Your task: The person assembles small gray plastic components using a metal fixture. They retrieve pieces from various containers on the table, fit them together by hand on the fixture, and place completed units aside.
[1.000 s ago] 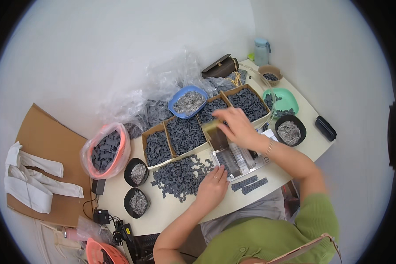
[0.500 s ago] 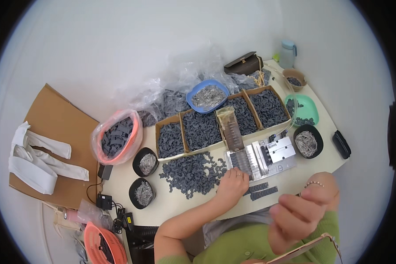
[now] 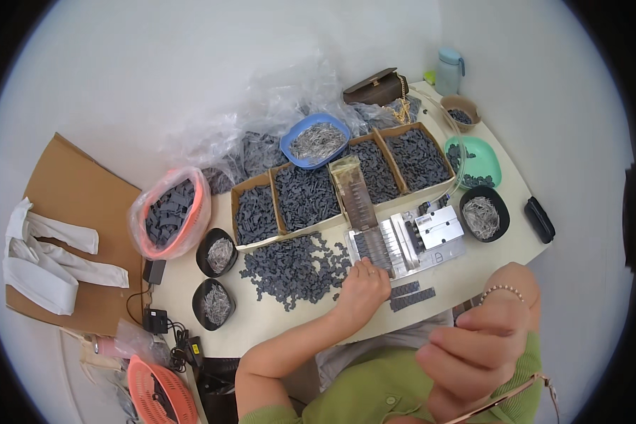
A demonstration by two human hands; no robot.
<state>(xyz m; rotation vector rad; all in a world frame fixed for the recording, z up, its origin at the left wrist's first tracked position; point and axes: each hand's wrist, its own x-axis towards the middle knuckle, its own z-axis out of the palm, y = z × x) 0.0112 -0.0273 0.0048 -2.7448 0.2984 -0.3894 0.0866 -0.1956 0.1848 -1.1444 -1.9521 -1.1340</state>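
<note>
The left hand (image 3: 362,288) sits at the near left corner of the jig (image 3: 397,249), its fingers bent and close together against the edge; whether they pinch a part there cannot be told. The jig extends away and to the right from these fingertips. The right hand (image 3: 473,346) is raised in front of the body, well apart from the jig, its fingers curled toward the palm; whether they hold anything cannot be told. For good control, steady the jig's near edge with light, even pressure from the left fingers. Maintain clearance between the fingertips and the metal block (image 3: 439,227) to their right, which could pinch if it moves. Leave the chute (image 3: 357,194), directly beyond the left fingers, unobstructed. Avoid brushing the loose heap (image 3: 290,272) to their left or the two strips (image 3: 413,299) just to their right. Check seating by eye before applying force.
</note>
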